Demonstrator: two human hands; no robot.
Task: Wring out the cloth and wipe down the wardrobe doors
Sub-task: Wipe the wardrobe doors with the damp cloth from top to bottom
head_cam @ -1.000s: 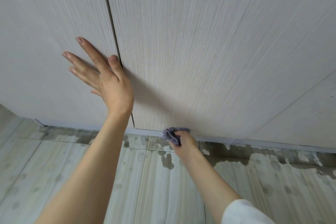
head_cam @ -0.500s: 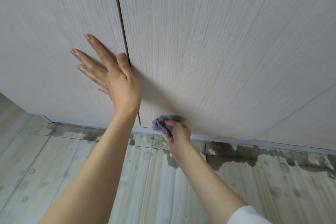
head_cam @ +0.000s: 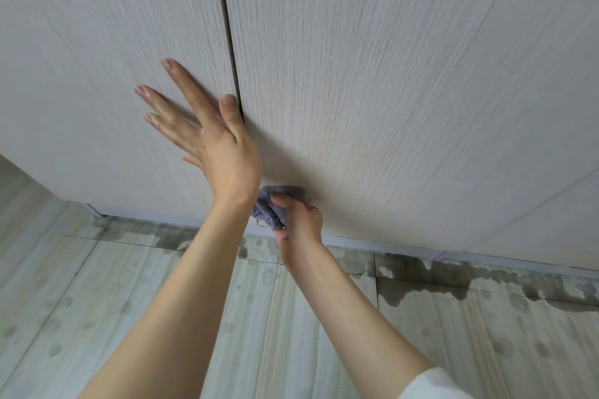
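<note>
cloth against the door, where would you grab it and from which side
Probably the bunched lower-left lump of the cloth, coming from the left and below. That part sticks out free of the door, while the right hand covers its right side and its top lies flat against the door, hard to pinch.

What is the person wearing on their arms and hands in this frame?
Both hands are bare: no gloves, rings or watch visible. The left hand and its forearm show no sleeve. The right hand has a bare forearm too, with a white sleeve pushed up near the elbow.
</note>
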